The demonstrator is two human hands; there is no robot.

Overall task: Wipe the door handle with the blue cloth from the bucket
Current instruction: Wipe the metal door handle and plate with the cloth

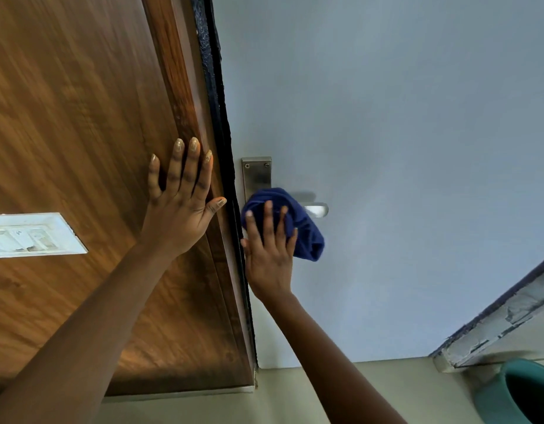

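Wide open grey door face to the right of the handle, bare panel above and beyond the lever tip, free passage there. The left side is tight: the black door edge runs just beside the metal backplate, and the left hand lies flat on the wooden panel close alongside. The blue cloth under the right hand covers most of the lever. Near right, a teal bucket sits on the floor beneath a worn ledge, crowding that low corner.
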